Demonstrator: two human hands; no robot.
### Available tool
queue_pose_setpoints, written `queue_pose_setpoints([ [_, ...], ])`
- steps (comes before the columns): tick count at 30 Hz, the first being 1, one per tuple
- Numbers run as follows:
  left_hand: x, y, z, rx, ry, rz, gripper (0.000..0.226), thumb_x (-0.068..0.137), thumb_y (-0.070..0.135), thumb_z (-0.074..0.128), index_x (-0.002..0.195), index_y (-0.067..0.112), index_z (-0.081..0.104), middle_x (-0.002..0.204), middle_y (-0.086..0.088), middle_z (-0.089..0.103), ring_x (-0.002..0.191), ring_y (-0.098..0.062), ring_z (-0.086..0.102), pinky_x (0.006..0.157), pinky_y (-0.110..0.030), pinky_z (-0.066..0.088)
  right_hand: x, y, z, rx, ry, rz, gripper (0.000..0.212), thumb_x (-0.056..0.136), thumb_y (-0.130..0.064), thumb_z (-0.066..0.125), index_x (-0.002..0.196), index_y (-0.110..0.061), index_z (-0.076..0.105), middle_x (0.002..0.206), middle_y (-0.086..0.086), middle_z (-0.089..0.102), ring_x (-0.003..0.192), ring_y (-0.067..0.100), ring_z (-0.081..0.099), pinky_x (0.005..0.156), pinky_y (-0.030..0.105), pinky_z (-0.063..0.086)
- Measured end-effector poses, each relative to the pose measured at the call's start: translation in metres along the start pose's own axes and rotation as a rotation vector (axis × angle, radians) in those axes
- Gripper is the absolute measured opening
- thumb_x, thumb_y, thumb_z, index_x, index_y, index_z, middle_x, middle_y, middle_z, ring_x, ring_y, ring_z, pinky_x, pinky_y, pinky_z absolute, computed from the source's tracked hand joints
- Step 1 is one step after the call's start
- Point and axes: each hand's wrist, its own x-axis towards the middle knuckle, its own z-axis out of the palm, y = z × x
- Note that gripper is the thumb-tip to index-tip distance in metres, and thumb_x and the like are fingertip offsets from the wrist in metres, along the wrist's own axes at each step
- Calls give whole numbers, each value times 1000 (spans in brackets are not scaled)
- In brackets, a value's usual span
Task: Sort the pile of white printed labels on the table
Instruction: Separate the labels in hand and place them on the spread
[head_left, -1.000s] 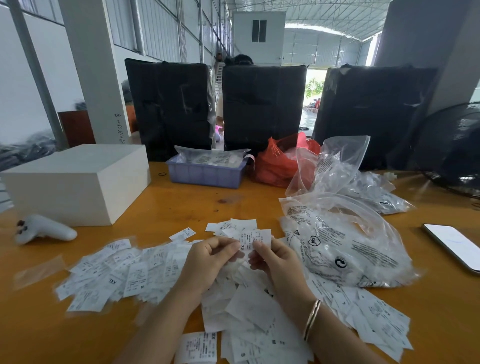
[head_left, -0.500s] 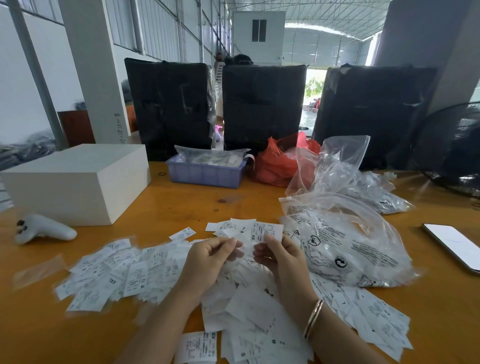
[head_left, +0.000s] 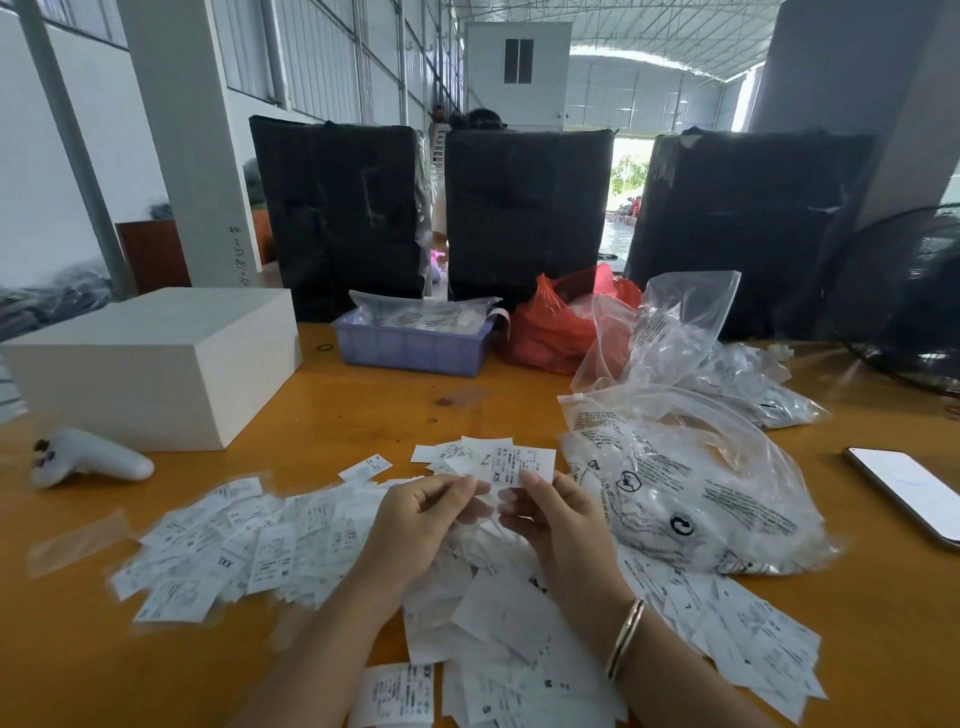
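Observation:
White printed labels lie spread over the orange table (head_left: 363, 415): a fan of labels (head_left: 249, 551) on the left, a heap of labels (head_left: 498, 629) under my wrists, and more labels (head_left: 753, 639) on the right. My right hand (head_left: 563, 525) pinches one label marked XS (head_left: 519, 464) and holds it upright above the heap. My left hand (head_left: 415, 525) is close beside it with curled fingers, its thumb and fingertips pinching white label paper between the two hands. A gold bangle sits on my right wrist.
A large clear printed plastic bag (head_left: 691, 493) lies right of my hands, and a phone (head_left: 909, 493) lies beyond it. A white box (head_left: 150, 364) and a white controller (head_left: 88, 460) are on the left. A purple tray (head_left: 413, 348), a red bag (head_left: 561, 322) and black wrapped bundles stand behind.
The XS label has passed from between both hands into my right hand, which lifted it slightly up and to the right. My left hand stayed in place.

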Motion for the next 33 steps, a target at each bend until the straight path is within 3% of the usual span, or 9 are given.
queue_pose_setpoints([
  [10,3,-2,-1,30,71,-9,13,92,26,59,88,27,72,78,9,75,77,-2,68,63,-10,51,1,-1,-1,-9,47,28,15,89,-9,59,76,-7,64,70,14,65,61,22,62,58,27,53],
  [15,3,-3,-2,31,74,-8,12,91,27,60,88,27,72,79,9,75,79,-5,69,66,-14,53,3,-3,-3,26,136,39,12,90,-6,58,79,-2,61,67,16,65,58,23,62,55,29,53],
  [27,3,-2,-1,54,73,23,9,89,25,63,86,28,71,77,11,74,75,-2,68,63,-9,50,-2,-4,2,-79,43,106,18,88,-3,56,72,-4,63,63,16,64,54,22,61,51,27,52],
  [30,3,-3,-1,52,76,22,10,88,22,65,84,29,71,76,10,74,77,-4,69,64,-10,50,-3,-3,2,-86,16,69,28,89,-4,56,66,-12,69,64,15,64,57,22,60,53,27,52],
  [33,3,-3,-1,37,70,14,10,87,18,67,85,28,71,78,10,75,79,-5,70,65,-11,51,-1,-5,0,-20,61,22,23,90,-9,57,69,-11,64,67,14,63,59,23,60,56,29,52],
])
